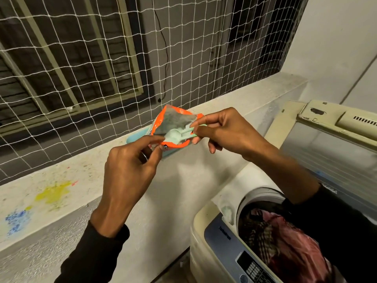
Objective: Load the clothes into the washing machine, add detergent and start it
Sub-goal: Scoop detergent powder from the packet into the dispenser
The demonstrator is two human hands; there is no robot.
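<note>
left hand (130, 160) pinching orange detergent pouch (173, 125), right hand (226, 129) pinching green scoop (177, 134), pouch contents hidden

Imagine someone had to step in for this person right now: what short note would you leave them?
Left hand pinches the lower edge of the orange detergent pouch, holding it open above the ledge.
Right hand pinches the handle of the green scoop, whose bowl sits inside the pouch.
Washing machine at lower right, lid raised, clothes already in the drum.
Done: loading. Left: scoop detergent in, close the lid, start the machine.
</note>
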